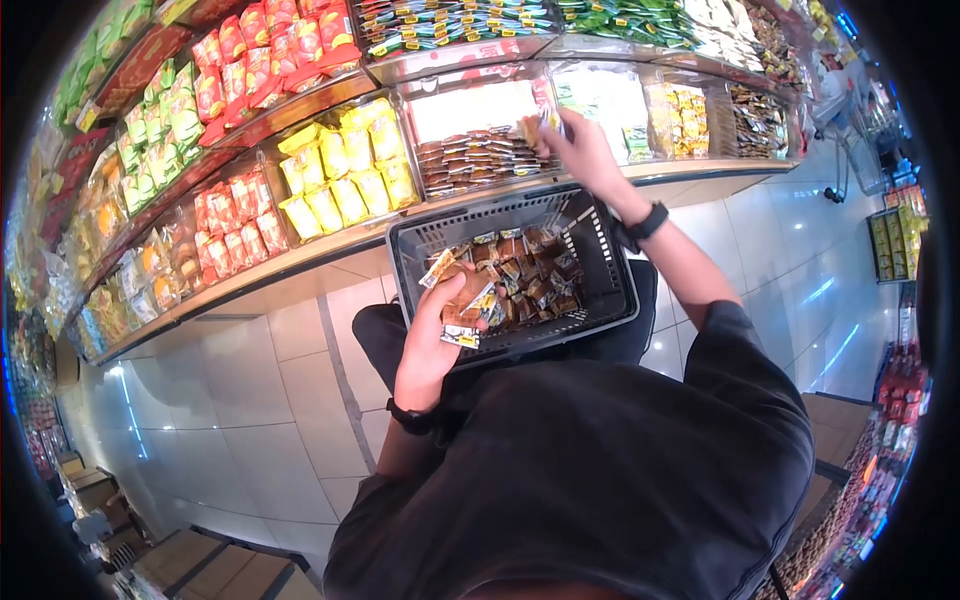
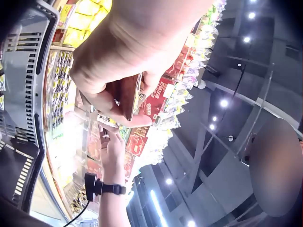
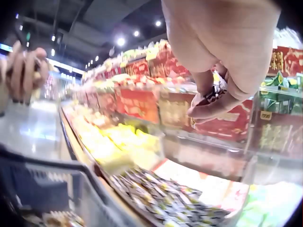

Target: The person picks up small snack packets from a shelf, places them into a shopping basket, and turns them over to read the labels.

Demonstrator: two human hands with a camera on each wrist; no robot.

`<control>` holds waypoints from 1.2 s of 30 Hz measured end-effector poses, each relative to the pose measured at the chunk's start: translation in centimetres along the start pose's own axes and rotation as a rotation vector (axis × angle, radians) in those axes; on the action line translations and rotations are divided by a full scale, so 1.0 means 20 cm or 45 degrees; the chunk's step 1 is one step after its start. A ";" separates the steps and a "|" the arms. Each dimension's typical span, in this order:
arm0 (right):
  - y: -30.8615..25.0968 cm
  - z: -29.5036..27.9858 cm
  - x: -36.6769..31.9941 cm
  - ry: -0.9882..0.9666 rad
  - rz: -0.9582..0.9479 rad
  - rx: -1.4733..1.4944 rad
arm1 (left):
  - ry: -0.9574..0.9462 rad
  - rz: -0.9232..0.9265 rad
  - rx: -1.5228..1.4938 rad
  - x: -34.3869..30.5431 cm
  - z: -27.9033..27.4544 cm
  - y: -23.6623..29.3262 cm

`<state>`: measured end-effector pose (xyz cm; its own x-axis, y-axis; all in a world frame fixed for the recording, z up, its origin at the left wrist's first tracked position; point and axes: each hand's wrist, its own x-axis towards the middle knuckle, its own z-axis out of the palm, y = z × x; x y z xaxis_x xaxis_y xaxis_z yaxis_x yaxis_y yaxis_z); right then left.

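My left hand (image 1: pixel 437 325) hovers over a grey shopping basket (image 1: pixel 610 262) and grips a stack of small brown snack packets (image 1: pixel 465 300); the left wrist view shows those brown packets (image 2: pixel 129 94) clamped between thumb and fingers. My right hand (image 1: pixel 570 140) reaches up to a shelf bin of brown packets (image 1: pixel 470 155) and pinches a few small packets (image 1: pixel 536 125). In the right wrist view the pinched packets (image 3: pixel 213 94) sit between the fingertips (image 3: pixel 208 108), above the bin's packets (image 3: pixel 165 196).
The basket holds several loose brown and yellow packets (image 1: pixel 530 280) and rests on my lap. Yellow bags (image 1: pixel 345 170) and red bags (image 1: pixel 235 215) fill bins to the left. White tiled floor (image 1: pixel 260 400) lies left and right. A shopping trolley (image 1: pixel 850 130) stands far right.
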<state>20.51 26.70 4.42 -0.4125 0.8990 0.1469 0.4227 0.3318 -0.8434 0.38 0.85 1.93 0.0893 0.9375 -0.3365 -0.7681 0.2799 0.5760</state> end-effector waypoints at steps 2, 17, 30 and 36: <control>0.16 0.02 0.23 0.111 -0.299 -0.322 | 0.031 0.001 -0.033 0.01 -0.03 0.00; 0.89 0.32 0.67 -0.402 -0.346 -1.030 | 0.180 0.043 0.003 -0.01 -0.07 0.04; 0.58 0.19 0.56 -0.227 -0.562 -0.704 | 0.097 0.029 0.067 0.01 -0.02 0.02; -0.25 0.13 -0.22 -1.001 -0.037 0.449 | -0.022 -0.023 0.244 0.00 0.03 0.02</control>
<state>18.03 20.40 6.65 -0.9133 0.3893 -0.1196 0.1816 0.1264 -0.9752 0.52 1.08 2.56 0.1142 0.9350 -0.3357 -0.6316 0.3291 0.7020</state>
